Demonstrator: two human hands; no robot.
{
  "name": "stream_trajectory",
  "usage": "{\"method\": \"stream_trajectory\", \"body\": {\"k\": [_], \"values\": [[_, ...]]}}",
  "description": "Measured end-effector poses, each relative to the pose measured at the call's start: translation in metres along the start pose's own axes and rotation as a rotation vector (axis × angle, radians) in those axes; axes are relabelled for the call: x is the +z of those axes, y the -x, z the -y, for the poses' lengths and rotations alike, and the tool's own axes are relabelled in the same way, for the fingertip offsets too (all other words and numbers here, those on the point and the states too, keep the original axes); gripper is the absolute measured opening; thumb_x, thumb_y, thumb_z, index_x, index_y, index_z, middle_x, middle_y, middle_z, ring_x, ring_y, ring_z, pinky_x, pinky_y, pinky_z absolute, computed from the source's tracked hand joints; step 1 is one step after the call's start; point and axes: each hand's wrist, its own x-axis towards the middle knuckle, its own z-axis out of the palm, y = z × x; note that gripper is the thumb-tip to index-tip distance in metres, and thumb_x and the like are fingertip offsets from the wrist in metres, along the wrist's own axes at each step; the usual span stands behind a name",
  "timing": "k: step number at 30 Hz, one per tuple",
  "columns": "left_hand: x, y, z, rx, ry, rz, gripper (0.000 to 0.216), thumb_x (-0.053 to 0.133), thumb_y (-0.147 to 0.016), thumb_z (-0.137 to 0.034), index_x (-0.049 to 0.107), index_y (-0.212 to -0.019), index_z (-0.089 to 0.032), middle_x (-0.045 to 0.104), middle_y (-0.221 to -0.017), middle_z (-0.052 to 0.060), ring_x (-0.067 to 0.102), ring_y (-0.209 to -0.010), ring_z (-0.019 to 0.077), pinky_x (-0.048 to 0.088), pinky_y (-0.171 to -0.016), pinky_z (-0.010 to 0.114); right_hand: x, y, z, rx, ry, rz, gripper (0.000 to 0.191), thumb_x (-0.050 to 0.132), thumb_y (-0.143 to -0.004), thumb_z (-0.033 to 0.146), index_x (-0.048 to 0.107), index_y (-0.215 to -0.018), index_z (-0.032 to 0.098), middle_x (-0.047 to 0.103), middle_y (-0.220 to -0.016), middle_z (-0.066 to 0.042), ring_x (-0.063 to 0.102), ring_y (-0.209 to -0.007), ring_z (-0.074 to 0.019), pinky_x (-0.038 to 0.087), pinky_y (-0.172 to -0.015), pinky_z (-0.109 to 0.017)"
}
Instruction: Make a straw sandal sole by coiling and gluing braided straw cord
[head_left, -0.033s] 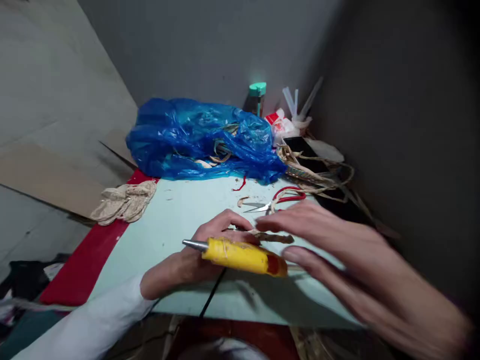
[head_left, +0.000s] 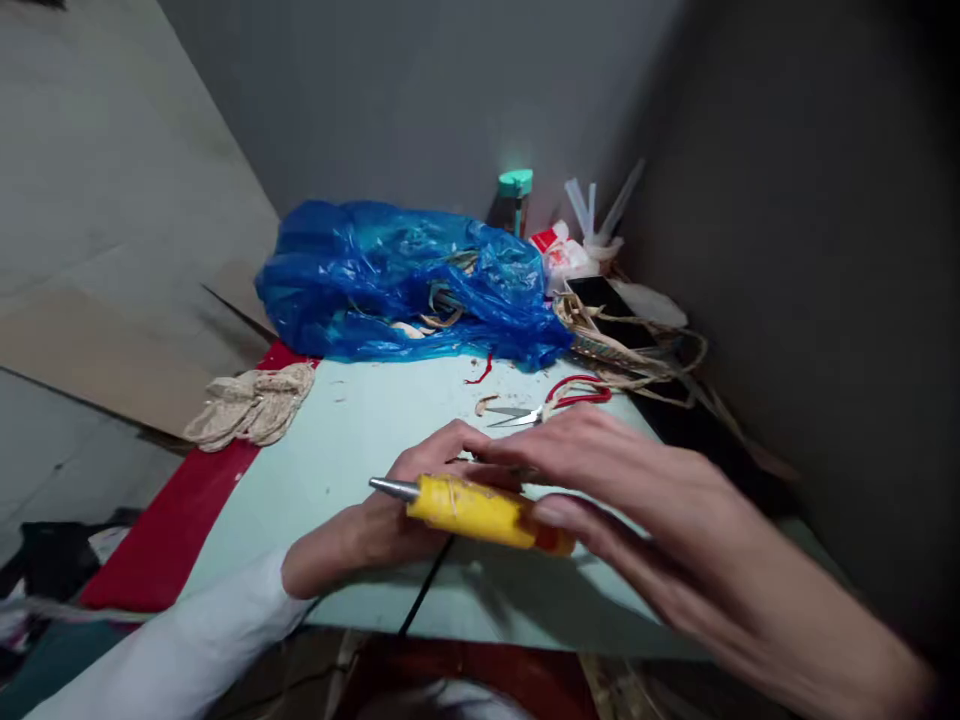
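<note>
My left hand (head_left: 375, 530) rests on the pale green table (head_left: 360, 420), fingers curled around a yellow tool (head_left: 472, 508). The tool has a metal tip pointing left and an orange rear end. A black cord (head_left: 427, 592) runs from it towards me. My right hand (head_left: 645, 500) reaches in from the right. Its fingers are stretched out over the left hand's fingertips, and its thumb touches the tool's orange end. Whatever lies under those fingers is hidden.
Red-handled scissors (head_left: 559, 398) lie just beyond the hands. A blue plastic bag (head_left: 397, 280) fills the table's back. Woven straw strips (head_left: 630, 345), a green-capped bottle (head_left: 514, 200) and white packets (head_left: 570, 250) crowd the back right corner. Straw pieces (head_left: 251, 405) lie at left on a red edge (head_left: 165, 540).
My right hand has slid left and slightly down, covering a small brown piece that showed between the fingertips before. The left hand and the yellow tool have barely moved.
</note>
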Motion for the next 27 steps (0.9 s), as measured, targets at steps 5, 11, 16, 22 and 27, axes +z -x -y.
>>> {"method": "stream_trajectory", "body": {"k": [5,11,16,22,27], "values": [[-0.004,-0.008,-0.005,0.144,0.077,-0.010,0.023,0.069,-0.084,-0.021,0.065,-0.107,-0.020,0.067,-0.102,0.001,0.065,-0.092,0.0179,0.053,-0.084,0.027,0.006,-0.031,-0.001,-0.023,-0.176,0.050,0.023,0.052,-0.104,0.021,0.066,-0.122,0.017,0.066,-0.118,-0.002,0.059,-0.108,-0.0114,0.044,-0.095,-0.019],[-0.001,-0.017,-0.011,0.107,0.274,-0.022,0.039,0.074,-0.080,-0.021,0.064,-0.118,-0.024,0.072,-0.096,-0.001,0.070,-0.076,0.0158,0.058,-0.069,0.025,-0.003,-0.040,-0.013,0.148,-0.473,0.050,0.022,0.056,-0.102,0.023,0.073,-0.115,0.022,0.070,-0.113,0.002,0.065,-0.104,-0.0127,0.049,-0.088,-0.019],[-0.001,-0.024,-0.013,0.039,0.348,-0.028,0.043,0.079,-0.074,-0.019,0.066,-0.115,-0.024,0.071,-0.097,-0.001,0.070,-0.083,0.0181,0.058,-0.075,0.027,-0.005,-0.042,-0.018,0.194,-0.513,0.020,0.019,0.059,-0.100,0.024,0.075,-0.110,0.019,0.071,-0.110,0.000,0.066,-0.098,-0.0131,0.051,-0.082,-0.019],[-0.005,-0.031,-0.011,0.001,0.328,-0.038,0.037,0.081,-0.069,-0.017,0.070,-0.104,-0.021,0.072,-0.095,0.001,0.069,-0.085,0.0187,0.058,-0.076,0.029,-0.008,-0.052,-0.025,0.114,-0.314,-0.031,0.012,0.063,-0.095,0.019,0.072,-0.088,0.017,0.068,-0.087,0.004,0.061,-0.076,-0.0070,0.046,-0.068,-0.016],[-0.007,-0.035,-0.014,-0.042,0.331,-0.116,0.033,0.082,-0.063,-0.014,0.074,-0.094,-0.021,0.075,-0.090,0.001,0.070,-0.084,0.0208,0.059,-0.076,0.032,-0.009,-0.059,-0.032,0.062,-0.138,-0.045,0.010,0.060,-0.095,0.017,0.067,-0.088,0.017,0.065,-0.089,0.004,0.058,-0.079,-0.0086,0.043,-0.073,-0.020]]}}
